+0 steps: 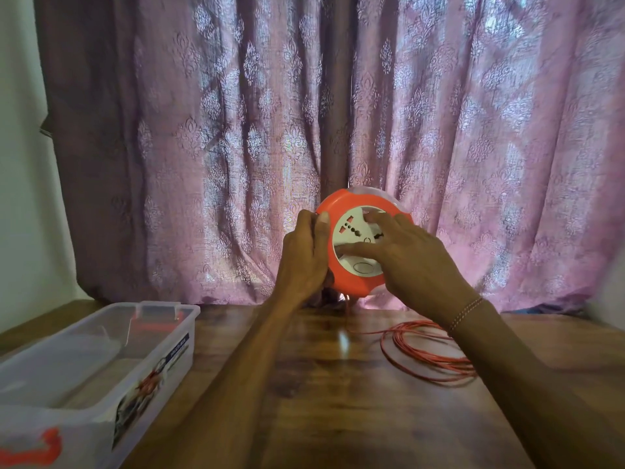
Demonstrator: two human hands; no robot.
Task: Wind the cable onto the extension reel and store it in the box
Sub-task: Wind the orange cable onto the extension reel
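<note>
An orange extension reel (350,206) with a white socket face is held upright above the far part of the wooden table. My left hand (304,255) grips its left rim. My right hand (402,252) lies across the white face, fingers spread on it. A thin orange cable (422,353) drops from the reel's underside and lies in loose coils on the table, partly hidden under my right forearm. The clear plastic box (159,350) sits open at the left, with orange latches at its ends.
A pink patterned curtain (473,130) hangs right behind the reel along the table's (338,418) far edge. A pale wall stands at the far left. The box fills the table's left front corner.
</note>
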